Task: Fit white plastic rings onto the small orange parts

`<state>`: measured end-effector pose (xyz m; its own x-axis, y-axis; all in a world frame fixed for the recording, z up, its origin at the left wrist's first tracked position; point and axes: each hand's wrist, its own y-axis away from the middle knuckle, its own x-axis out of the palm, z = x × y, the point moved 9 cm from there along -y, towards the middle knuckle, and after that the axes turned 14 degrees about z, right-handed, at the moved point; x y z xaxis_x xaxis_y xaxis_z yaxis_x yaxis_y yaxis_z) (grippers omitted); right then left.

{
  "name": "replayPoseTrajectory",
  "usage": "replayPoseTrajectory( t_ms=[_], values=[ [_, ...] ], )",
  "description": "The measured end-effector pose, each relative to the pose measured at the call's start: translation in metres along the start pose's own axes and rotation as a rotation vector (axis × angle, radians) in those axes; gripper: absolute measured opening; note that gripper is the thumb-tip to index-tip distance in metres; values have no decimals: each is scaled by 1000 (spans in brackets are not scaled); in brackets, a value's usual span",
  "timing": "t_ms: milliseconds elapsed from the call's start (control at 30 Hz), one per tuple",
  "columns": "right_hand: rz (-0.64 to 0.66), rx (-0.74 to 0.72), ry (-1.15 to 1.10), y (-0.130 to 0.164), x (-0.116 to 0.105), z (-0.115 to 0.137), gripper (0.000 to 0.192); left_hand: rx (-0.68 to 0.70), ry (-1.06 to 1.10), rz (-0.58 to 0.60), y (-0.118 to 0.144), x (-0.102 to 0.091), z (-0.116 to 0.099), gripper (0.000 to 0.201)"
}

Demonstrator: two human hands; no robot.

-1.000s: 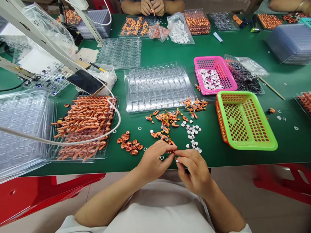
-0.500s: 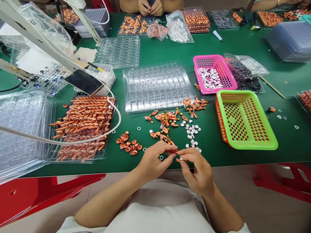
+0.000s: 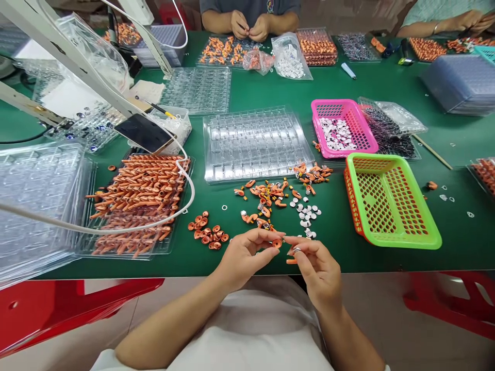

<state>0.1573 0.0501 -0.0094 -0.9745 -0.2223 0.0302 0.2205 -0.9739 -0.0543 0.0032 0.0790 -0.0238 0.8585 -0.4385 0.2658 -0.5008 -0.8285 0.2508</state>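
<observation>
While the left hand (image 3: 242, 255) pinches a small orange ring (image 3: 277, 242) between fingertips, the right hand (image 3: 315, 265) grips a tiny silver part (image 3: 296, 250) just beside it, above the green table (image 3: 270, 87) edge. Loose orange pieces (image 3: 266, 198) and white discs (image 3: 307, 214) lie just beyond, near the green basket (image 3: 390, 201).

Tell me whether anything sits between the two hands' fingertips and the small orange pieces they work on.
Nothing visible: the left hand already pinches an orange ring, and the right hand pinches an orange piece.
</observation>
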Motion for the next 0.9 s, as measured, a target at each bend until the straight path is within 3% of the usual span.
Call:
replayPoseTrajectory(
  t_ms=[233,433,633,900],
  values=[
    [71,-180,360,1,12,16,18,-119,323,-15,-5,1,18,22],
    [-93,-49,193,-3,-17,0,7,-131,359,-93,-7,-9,21,24],
    [-311,-51,1,1,-55,-5,3,-105,312,-35,-4,-9,22,19],
    [-388,-25,-57,12,-70,-8,5,-106,290,-36,-3,-11,21,20]
  ],
)
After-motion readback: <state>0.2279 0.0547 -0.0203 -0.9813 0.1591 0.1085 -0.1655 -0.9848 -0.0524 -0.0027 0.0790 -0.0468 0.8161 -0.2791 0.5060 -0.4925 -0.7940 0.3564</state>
